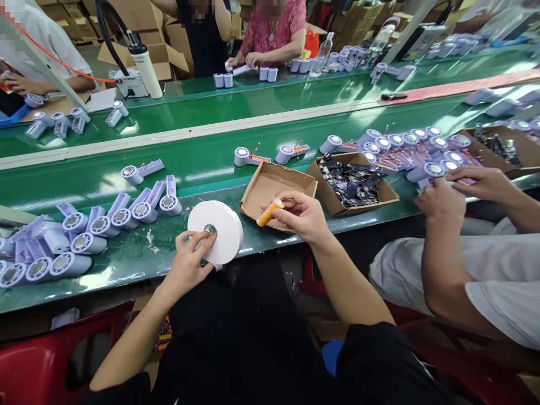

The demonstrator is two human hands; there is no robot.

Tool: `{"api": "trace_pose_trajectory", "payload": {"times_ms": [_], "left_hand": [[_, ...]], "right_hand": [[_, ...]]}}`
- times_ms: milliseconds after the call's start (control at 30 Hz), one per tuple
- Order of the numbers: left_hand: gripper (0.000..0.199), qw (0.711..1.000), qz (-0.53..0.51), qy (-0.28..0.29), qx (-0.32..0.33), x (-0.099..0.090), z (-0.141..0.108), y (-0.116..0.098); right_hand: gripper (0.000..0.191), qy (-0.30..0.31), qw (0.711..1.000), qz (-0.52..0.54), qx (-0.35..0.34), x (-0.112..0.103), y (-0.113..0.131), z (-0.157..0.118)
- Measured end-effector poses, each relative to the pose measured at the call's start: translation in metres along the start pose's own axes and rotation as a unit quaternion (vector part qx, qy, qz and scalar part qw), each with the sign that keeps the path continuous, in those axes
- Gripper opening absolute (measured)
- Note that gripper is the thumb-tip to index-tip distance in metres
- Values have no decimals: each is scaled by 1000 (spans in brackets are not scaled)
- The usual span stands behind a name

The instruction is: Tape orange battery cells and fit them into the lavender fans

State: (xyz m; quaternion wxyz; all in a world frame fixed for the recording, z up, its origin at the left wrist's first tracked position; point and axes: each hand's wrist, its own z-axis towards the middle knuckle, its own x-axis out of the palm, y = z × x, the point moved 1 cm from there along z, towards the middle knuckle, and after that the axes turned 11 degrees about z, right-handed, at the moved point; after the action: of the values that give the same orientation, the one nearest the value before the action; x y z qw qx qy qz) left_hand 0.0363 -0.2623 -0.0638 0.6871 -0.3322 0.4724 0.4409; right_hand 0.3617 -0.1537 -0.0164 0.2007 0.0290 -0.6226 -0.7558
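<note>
My left hand (pixel 192 256) grips a large roll of white tape (pixel 225 230) near the bench edge. Its fingertips reach the core hole, and the thumb is at the lower edge by a short loose tape end. Between the thumb and fingers of my right hand (pixel 301 214) is an orange cylindrical battery (pixel 270 214), tilted, with a pale end facing up. Just behind it, and partly hidden by that hand, is a shallow cardboard box (pixel 270 188). Pale purple handheld fan bodies (pixel 143 211) lie in a group left of the roll.
A cardboard box of black circuit parts (pixel 350 183) stands to the right. Beside me a co-worker's hands (pixel 442 197) handle a fan body among many others. The green conveyor (pixel 202 140) carries several fan bodies. Across it, other people work near a white cylindrical device (pixel 145 70).
</note>
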Motion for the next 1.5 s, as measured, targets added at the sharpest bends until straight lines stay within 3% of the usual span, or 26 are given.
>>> {"api": "trace_pose_trajectory", "payload": {"times_ms": [100, 267, 467, 600, 700, 800, 867, 933, 1033, 1100, 1167, 1233, 1333, 1433, 1500], "left_hand": [[69, 1000, -6, 15, 1, -7, -3, -5], [69, 998, -37, 46, 12, -16, -9, -10], [68, 997, -54, 22, 47, -24, -9, -18], [66, 998, -37, 2, 50, -26, -5, -21], [59, 999, 2, -25, 41, -26, -4, -19], [60, 996, 56, -48, 49, -28, -5, -17], [65, 992, 94, -63, 63, -32, -6, -17], [73, 987, 128, -73, 69, -38, -6, -17], [78, 980, 172, -96, 36, -41, -4, -23], [75, 977, 178, -121, -6, -35, -4, -33], [71, 978, 149, -134, -48, -26, -10, -50], [66, 988, 95, -109, -58, -17, -23, -67], [60, 1000, 26, -12, 0, -10, -44, -75], [74, 995, 8, 98, 13, -9, -37, -41], [79, 986, -42, 163, 17, -8, -9, -3]], "right_hand": [[43, -10, 998, -25, -53, 19, 3, -14], [10, 22, 971, -147, -188, 29, 3, -25], [27, 109, 932, -176, -299, 31, -6, -33], [38, 150, 908, -152, -360, 39, -28, -43], [37, 83, 951, -56, -294, 40, -44, -52], [55, -1, 997, 23, -76, 33, -47, -50], [70, 17, 997, 37, 71, 29, -40, -43], [64, 49, 988, 46, 140, 30, -31, -36], [46, 21, 987, 91, 129, 51, -32, -33], [50, -93, 981, 158, 67, 72, -45, -38], [53, -211, 952, 222, 15, 85, -61, -45], [49, -253, 935, 249, -5, 79, -66, -47], [36, -272, 936, 207, -86, 32, -44, -34], [35, -304, 926, 152, -167, -12, -16, -14], [42, -273, 939, 150, -143, -14, -8, -4]]}}
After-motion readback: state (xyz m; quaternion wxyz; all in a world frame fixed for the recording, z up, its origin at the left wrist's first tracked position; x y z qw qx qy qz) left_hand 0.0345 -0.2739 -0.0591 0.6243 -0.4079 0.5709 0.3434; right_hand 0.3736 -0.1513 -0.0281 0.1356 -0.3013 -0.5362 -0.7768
